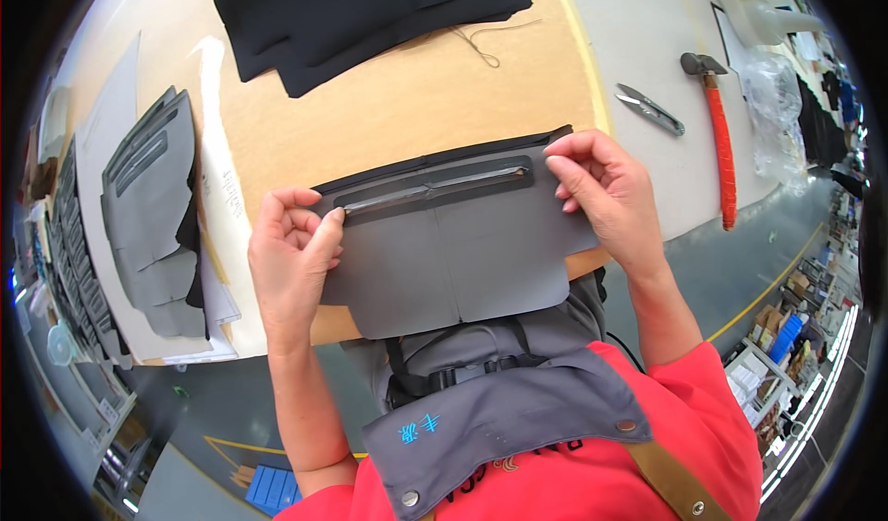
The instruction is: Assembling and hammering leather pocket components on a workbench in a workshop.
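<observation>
A grey fabric panel (398,276) with a black strip along its far edge hangs over the near table edge toward my lap. Across its upper part runs a darker band with a long, narrow, shiny slit (435,191). My left hand (294,253) is closed, thumb and fingers pinching the panel near its far left corner, beside the slit's left end. With thumb and forefinger together, my right hand (606,188) grips the panel at its far right corner. Its other fingers are curled. The panel's underside is hidden.
Black fabric pieces (370,17) lie stacked at the far side, a loose cord (481,51) by them. More grey panels (153,216) are piled at the left. Thread snips (650,109) and a red-handled hammer (718,142) lie at the right, near clear plastic wrapping (773,105).
</observation>
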Demonstrator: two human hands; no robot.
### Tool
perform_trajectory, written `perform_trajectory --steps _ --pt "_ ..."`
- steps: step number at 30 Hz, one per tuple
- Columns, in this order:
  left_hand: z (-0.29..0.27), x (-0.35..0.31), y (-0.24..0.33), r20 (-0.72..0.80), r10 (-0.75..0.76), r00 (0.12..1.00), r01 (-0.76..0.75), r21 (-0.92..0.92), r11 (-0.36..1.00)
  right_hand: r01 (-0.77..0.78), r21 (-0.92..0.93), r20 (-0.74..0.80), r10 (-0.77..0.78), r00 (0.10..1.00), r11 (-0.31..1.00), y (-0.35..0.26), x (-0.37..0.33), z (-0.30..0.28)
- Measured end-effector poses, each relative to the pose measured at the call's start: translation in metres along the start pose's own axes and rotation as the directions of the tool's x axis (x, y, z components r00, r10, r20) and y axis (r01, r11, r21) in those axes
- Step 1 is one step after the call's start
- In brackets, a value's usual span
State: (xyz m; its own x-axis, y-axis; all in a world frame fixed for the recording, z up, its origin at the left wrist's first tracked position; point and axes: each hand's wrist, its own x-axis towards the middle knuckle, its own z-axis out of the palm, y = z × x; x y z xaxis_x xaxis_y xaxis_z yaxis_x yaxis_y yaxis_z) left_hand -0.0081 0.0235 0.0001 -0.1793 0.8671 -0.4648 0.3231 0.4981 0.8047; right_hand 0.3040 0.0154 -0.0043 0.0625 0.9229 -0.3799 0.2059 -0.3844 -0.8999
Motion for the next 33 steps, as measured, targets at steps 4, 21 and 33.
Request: perform_trajectory --steps 4,21,33 --pt "0.000 0.000 0.002 0.003 -0.025 1.000 0.025 0.002 1.000 0.111 -0.211 0.026 -0.108 0.994 0.971 -0.005 -0.001 0.007" --pt "0.003 -0.002 0.002 -0.004 -0.009 1.000 0.009 0.001 1.000 0.068 -0.406 -0.043 -0.094 0.995 0.911 -0.014 0.003 0.018" --pt "0.003 0.000 0.000 0.005 -0.004 1.000 0.004 0.010 1.000 0.038 -0.444 -0.072 -0.078 0.994 0.895 -0.015 0.004 0.020"
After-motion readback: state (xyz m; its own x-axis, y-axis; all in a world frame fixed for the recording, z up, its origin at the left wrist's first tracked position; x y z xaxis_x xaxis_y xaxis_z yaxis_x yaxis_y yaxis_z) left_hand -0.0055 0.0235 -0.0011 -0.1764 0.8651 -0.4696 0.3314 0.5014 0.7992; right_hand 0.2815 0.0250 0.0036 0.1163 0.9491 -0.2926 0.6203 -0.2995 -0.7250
